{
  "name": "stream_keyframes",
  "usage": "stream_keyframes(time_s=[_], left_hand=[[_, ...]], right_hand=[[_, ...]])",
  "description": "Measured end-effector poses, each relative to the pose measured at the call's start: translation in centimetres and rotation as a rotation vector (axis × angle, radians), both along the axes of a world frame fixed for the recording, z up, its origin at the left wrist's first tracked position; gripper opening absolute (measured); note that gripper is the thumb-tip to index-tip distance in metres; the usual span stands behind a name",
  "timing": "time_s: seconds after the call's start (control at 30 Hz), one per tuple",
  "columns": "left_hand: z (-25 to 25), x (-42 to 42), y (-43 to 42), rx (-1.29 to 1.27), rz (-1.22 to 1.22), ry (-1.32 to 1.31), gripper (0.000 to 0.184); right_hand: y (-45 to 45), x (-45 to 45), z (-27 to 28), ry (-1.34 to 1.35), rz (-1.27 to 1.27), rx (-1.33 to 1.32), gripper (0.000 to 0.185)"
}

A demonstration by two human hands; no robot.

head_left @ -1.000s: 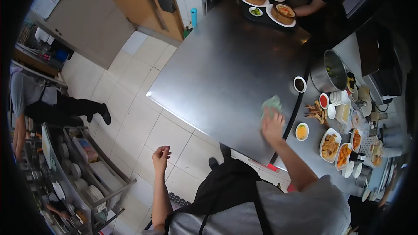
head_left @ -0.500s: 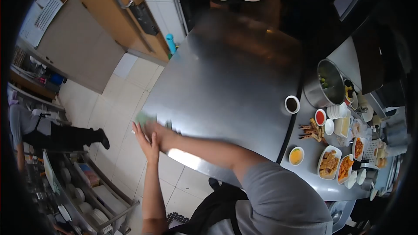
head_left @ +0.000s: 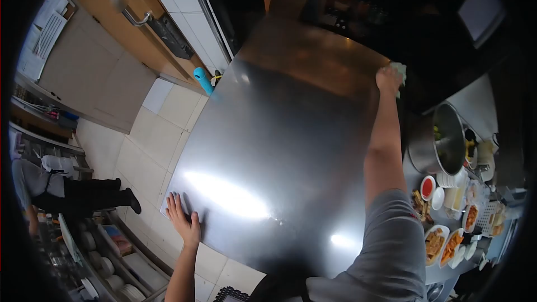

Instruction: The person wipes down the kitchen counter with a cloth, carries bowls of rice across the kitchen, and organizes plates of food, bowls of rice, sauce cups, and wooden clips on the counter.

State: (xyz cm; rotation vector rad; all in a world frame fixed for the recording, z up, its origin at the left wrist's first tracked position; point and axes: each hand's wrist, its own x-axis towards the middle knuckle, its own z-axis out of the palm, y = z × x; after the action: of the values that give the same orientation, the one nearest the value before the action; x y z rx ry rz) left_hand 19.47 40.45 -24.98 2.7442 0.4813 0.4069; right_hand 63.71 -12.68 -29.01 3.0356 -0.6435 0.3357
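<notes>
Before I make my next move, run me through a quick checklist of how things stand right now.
1. Cloth in grip: ok, the right hand holds it at the far right corner of the steel table.
2. Left hand supported: ok, it rests at the near left corner.
3. Pot untouched: ok, it stands to the right of the right arm.
4. Person at left out of the way: ok, apart from the table.
5. Table dry: cannot tell, glare covers parts of it.

Open passage crosses the steel tabletop (head_left: 279, 140); a metal pot (head_left: 423, 148) obstructs its right.
</notes>
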Motion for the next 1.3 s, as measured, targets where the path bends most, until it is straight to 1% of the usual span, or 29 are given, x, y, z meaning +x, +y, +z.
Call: stream_keyframes(time_s=[0.03,0.1,0.13,0.17,0.2,0.23,0.27,0.3,0.37,0.43,0.5,0.53,0.57,0.6,0.63,0.67,0.7,0.73,0.77,0.8,0.87,0.93,1.03,1.07,1.1,1.13,1.2,1.23,1.3], left_hand=[[0.1,0.3,0.0,0.010,0.002,0.005,0.063],[0.3,0.4,0.0,0.010,-0.014,0.040,0.065],[0.3,0.5,-0.1,0.011,-0.007,0.042,0.066],[0.3,0.6,-0.1,0.014,-0.010,0.041,0.066],[0.3,0.5,-0.1,0.015,-0.011,0.048,0.066],[0.5,0.5,-0.1,0.016,-0.012,0.053,0.066],[0.5,0.5,-0.1,0.015,-0.018,0.051,0.066],[0.5,0.4,0.0,0.026,-0.019,0.053,0.066],[0.5,0.3,-0.1,0.033,-0.033,0.043,0.065],[0.2,-0.1,-0.2,0.083,-0.019,0.045,0.063],[0.2,-0.2,-0.3,0.084,-0.018,0.039,0.061],[0.0,-0.5,-0.4,0.092,-0.004,0.041,0.060],[-0.5,-0.7,-0.3,0.086,-0.038,0.036,0.060],[-1.2,-0.8,0.0,0.069,0.001,0.010,0.059],[-1.4,-0.8,0.2,0.051,0.024,-0.006,0.057],[-1.1,-0.7,0.6,0.076,0.011,-0.022,0.056],[-1.5,-1.1,0.8,0.061,-0.074,-0.002,0.056],[-1.6,-1.3,1.1,0.087,-0.027,-0.002,0.055],[-2.0,-0.7,0.9,0.108,0.024,-0.021,0.054],[-2.2,-1.2,1.2,0.100,-0.045,-0.009,0.054],[-2.3,-1.1,1.5,0.098,0.022,-0.015,0.056],[-2.5,-1.4,2.2,0.116,0.007,-0.007,0.056],[-2.1,-1.8,2.5,0.147,0.005,-0.046,0.056],[-2.1,-2.4,3.4,-0.138,-0.087,-0.111,0.054],[-2.0,-2.2,3.6,-0.424,-0.166,-0.170,0.053],[-1.9,-3.3,3.0,-0.427,-0.174,-0.178,0.053],[-1.5,-5.8,0.6,-0.399,-0.238,-0.245,0.047],[-1.3,-7.2,-1.5,-0.400,-0.251,-0.247,0.047],[-0.3,-9.7,-7.7,-0.664,-0.332,-0.169,0.038]], right_hand=[[1.5,2.2,0.1,0.062,0.134,-0.084,0.043],[7.9,6.8,-0.2,0.031,0.319,-0.123,0.032],[11.6,8.5,-1.7,-0.284,0.515,-0.180,0.028],[16.1,9.7,-1.3,-0.222,0.567,0.045,0.029],[20.2,9.0,-0.1,-0.111,0.699,-0.012,0.029],[23.7,9.4,-1.5,-0.245,0.842,-0.084,0.030],[26.7,5.0,3.8,-0.017,0.892,0.097,0.031],[29.0,5.7,-0.2,-0.313,1.059,0.079,0.034],[32.2,2.2,-0.8,-0.252,1.228,0.133,0.038],[33.9,-3.8,0.3,-0.179,1.276,0.125,0.039],[34.5,-10.4,2.2,-0.057,1.447,0.131,0.040],[35.4,-13.1,0.5,-0.076,1.506,0.145,0.040],[35.4,-17.1,0.5,-0.095,1.556,0.388,0.041],[35.1,-21.3,1.4,-0.047,1.616,0.326,0.040],[35.9,-25.2,-0.1,-0.040,1.649,0.449,0.039],[34.7,-29.2,2.9,0.023,1.707,0.344,0.039],[33.9,-33.5,1.5,-0.055,1.699,0.410,0.041],[33.1,-37.5,0.9,-0.095,1.658,0.369,0.043],[31.2,-41.1,1.4,-0.060,1.625,0.381,0.046],[29.0,-44.9,1.9,-0.032,1.562,0.387,0.047],[24.2,-51.1,3.0,-0.012,1.472,0.362,0.047],[20.2,-56.6,3.3,0.056,1.267,0.372,0.046],[13.8,-64.9,5.1,0.016,1.124,0.339,0.040],[11.5,-69.2,6.6,0.130,0.941,0.487,0.032],[9.0,-70.9,7.7,0.242,0.765,0.631,0.023],[6.7,-72.0,8.3,0.150,0.757,0.577,0.020],[3.1,-72.8,9.7,0.070,0.455,0.494,0.022],[2.2,-72.7,10.2,0.062,0.444,0.493,0.022],[1.7,-71.6,10.9,-0.263,0.289,0.482,0.028]])
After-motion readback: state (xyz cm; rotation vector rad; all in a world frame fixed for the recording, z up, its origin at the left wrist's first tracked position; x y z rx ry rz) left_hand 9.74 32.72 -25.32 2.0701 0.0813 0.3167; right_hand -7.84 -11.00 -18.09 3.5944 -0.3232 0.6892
